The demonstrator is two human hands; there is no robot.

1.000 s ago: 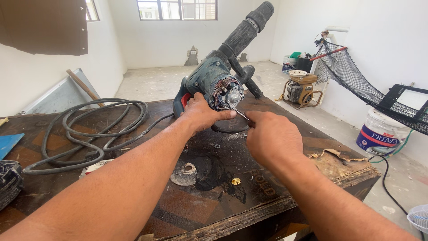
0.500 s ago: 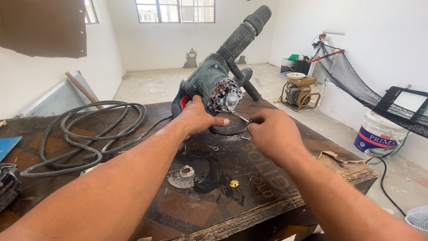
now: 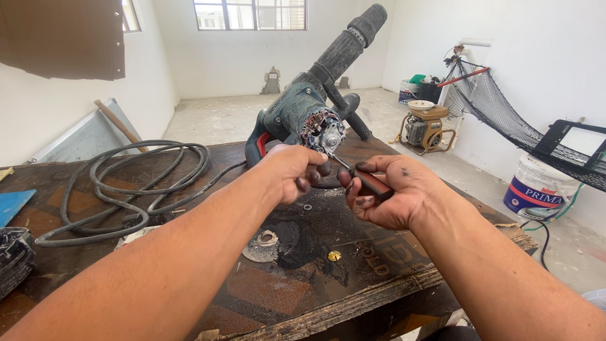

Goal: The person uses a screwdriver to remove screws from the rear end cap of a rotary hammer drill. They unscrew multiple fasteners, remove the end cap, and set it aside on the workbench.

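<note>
Rotary hammer (image 3: 315, 104), teal-grey, rear cover off, exposed motor end (image 3: 323, 131) facing the camera, sits tilted on the dark worn workbench (image 3: 379, 271), chuck end pointing up and away, red-trimmed handle down on the top. Left hand (image 3: 291, 173) is just below the motor end, fingers curled and touching the housing edge, steadying it; not a full wrap. Right hand (image 3: 388, 192) is right of the hammer's motor end, clenched round the dark handle of a screwdriver (image 3: 360, 177), its thin shaft reaching up-left to the motor end; whether the tip is seated can't be told. Hammer looks heavy, rigid, top-heavy as it stands; likely greasy, fingertips are blackened, so slip is a risk. Best hold judged to be main body or the side handle (image 3: 353, 117), not the open end: windings and small parts there look fragile. Black power cable (image 3: 126, 183) coils left of the hammer, soft and snaggy. In front of the hammer, nearer the person: round grey metal disc (image 3: 262, 243) and small brass-coloured part (image 3: 334, 256), both loose, light, easy to knock off. White bucket (image 3: 540, 189) on the floor far right of the hammer.
</note>
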